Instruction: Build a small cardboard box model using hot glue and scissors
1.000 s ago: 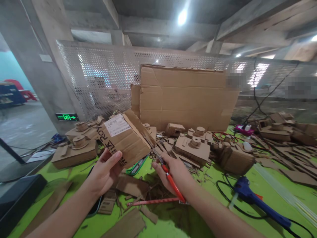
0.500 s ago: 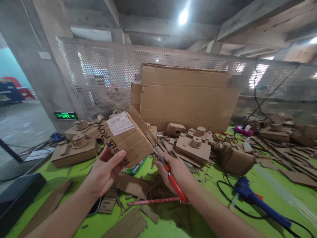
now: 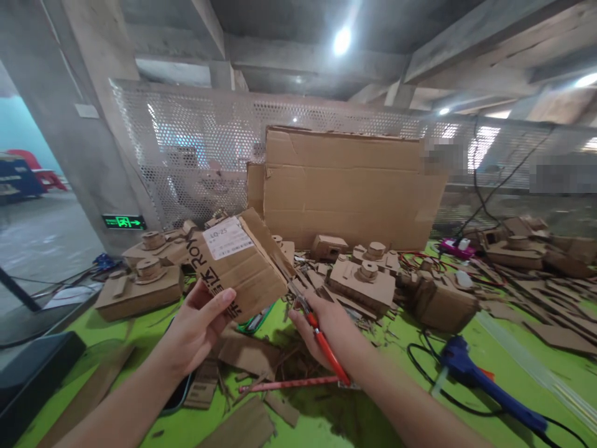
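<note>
My left hand (image 3: 203,326) grips a printed cardboard piece (image 3: 254,277) by its lower left side, thumb on top. A white label (image 3: 227,238) and black lettering show on its face. A narrow flap (image 3: 268,242) stands along its right edge. My right hand (image 3: 326,323) is closed around a metal tool with red handles, which looks like pliers (image 3: 329,354). The tool's metal tip meets the right corner of the cardboard; whether the jaws are closed on it cannot be made out.
Cardboard camera-like models (image 3: 361,283) stand across the green table (image 3: 373,410) before a big cardboard panel (image 3: 345,186). A blue glue gun (image 3: 494,379) with a black cord lies at right. Scraps, a pink stick (image 3: 289,384) and a dark box (image 3: 41,379) lie nearer.
The cardboard piece has tilted slightly, and the pliers have shifted a little down and left along its right edge. Both hands keep their hold.
</note>
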